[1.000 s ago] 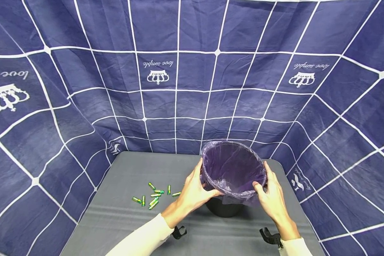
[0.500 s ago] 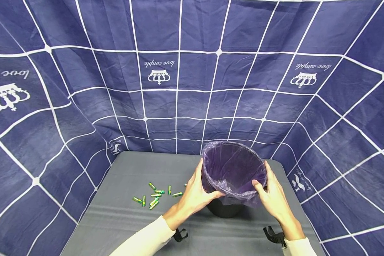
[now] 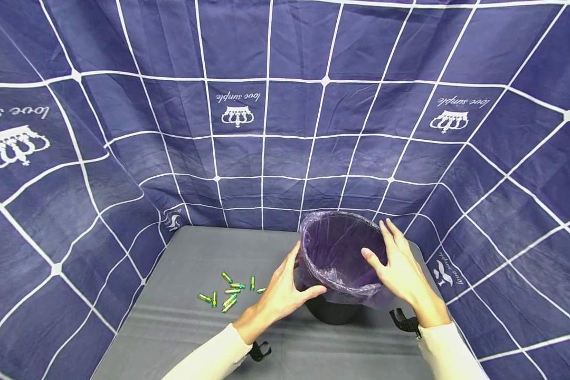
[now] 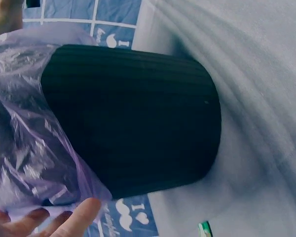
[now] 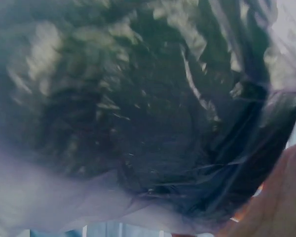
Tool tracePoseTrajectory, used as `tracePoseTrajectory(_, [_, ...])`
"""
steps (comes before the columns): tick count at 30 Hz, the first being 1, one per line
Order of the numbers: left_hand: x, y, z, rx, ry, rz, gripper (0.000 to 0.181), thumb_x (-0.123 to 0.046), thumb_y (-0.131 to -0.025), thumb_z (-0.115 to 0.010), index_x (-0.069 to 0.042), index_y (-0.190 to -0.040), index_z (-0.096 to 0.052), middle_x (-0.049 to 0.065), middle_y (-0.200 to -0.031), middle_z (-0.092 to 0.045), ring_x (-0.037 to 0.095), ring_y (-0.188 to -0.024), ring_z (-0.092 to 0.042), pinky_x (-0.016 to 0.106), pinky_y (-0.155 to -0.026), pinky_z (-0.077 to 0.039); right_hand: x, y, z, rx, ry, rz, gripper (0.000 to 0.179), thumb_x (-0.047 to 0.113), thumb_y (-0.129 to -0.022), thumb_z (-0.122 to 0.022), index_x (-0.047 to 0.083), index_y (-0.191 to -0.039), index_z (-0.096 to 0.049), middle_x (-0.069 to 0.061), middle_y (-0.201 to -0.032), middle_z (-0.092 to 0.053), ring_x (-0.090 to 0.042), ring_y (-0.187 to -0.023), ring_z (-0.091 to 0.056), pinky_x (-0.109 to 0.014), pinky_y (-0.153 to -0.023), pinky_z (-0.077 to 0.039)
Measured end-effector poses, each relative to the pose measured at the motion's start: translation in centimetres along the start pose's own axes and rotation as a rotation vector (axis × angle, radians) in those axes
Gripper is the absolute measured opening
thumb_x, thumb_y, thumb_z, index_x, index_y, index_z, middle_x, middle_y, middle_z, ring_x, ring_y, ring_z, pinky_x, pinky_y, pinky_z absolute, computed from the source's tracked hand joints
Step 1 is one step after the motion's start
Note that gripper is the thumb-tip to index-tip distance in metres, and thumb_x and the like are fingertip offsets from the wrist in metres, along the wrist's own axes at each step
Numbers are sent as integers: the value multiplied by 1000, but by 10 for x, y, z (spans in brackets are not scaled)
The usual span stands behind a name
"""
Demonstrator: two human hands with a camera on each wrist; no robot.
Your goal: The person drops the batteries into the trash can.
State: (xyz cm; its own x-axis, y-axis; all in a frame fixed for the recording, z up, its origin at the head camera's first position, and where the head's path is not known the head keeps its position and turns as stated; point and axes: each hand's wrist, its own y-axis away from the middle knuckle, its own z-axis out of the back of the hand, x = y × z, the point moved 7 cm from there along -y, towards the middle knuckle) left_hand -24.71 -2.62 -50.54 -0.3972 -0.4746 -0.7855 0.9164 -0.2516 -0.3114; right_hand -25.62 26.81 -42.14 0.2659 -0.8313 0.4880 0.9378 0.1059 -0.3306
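A black trash bin [image 3: 333,311] stands on the grey table, lined with a thin purple trash bag [image 3: 339,248] folded over its rim. In the head view my left hand [image 3: 280,293] lies along the bin's left side, fingers fairly straight and thumb stretched toward the front rim. Its fingertips [image 4: 84,217] touch the bag's hanging edge in the left wrist view, where the bin's dark side [image 4: 133,123] fills the middle. At the right rim, my right hand [image 3: 404,272] has its fingers straight and its thumb over the opening. Crinkled film [image 5: 138,113] fills the right wrist view.
Several small green and gold batteries [image 3: 229,301] lie scattered on the grey table [image 3: 190,258] left of the bin. Blue cloth [image 3: 285,116] with white grid lines hangs behind and at both sides. Black straps [image 3: 260,350] hang at both wrists.
My right hand has let go of the right rim and moved up and back along it, fingers straightened. The left hand has slid slightly left and down, its thumb easing off the front rim.
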Motion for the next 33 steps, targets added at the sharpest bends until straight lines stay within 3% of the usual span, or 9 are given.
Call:
tracePoseTrajectory(5, [11,7,11,-14,-33,-47,118,-53,-90,-101,-16,-182,-38,9,-165,-67,32,-149,-70,56,-121,-61,-4,-10,-14,92,32,-3,97,56,-114,-68,5,-185,-26,-24,-194,-20,-57,-176,-28,-82,-131,-39])
tracePoseTrajectory(10, [31,13,25,-23,-57,-30,108,-51,-92,-100,-19,-179,-45,11,-161,-69,35,-139,-76,55,-111,-66,-7,-12,-19,98,24,21,99,51,-112,-71,-5,-182,-27,-31,-192,-22,-61,-174,-27,-80,-136,-30])
tracePoseTrajectory(17, [73,14,38,-49,-173,-10,94,-43,-93,-100,-15,-172,-56,13,-150,-75,36,-131,-80,56,-110,-66,-5,-15,-20,108,41,16,102,51,-113,-70,-12,-179,-26,-36,-189,-24,-65,-173,-27,-79,-138,-28])
tracePoseTrajectory(26, [127,1,20,18,-241,55,79,-37,-93,-101,-8,-159,-68,14,-144,-78,39,-126,-80,56,-108,-66,-7,-9,-19,111,38,-11,105,52,-112,-71,-15,-178,-24,-38,-188,-24,-66,-171,-28,-81,-137,-28])
tracePoseTrajectory(33, [144,-20,3,76,-316,47,65,-27,-93,-100,-7,-150,-75,12,-139,-82,37,-130,-78,56,-113,-64,-7,-12,-20,118,43,-15,106,53,-112,-70,-16,-177,-23,-38,-187,-25,-66,-171,-29,-80,-137,-30])
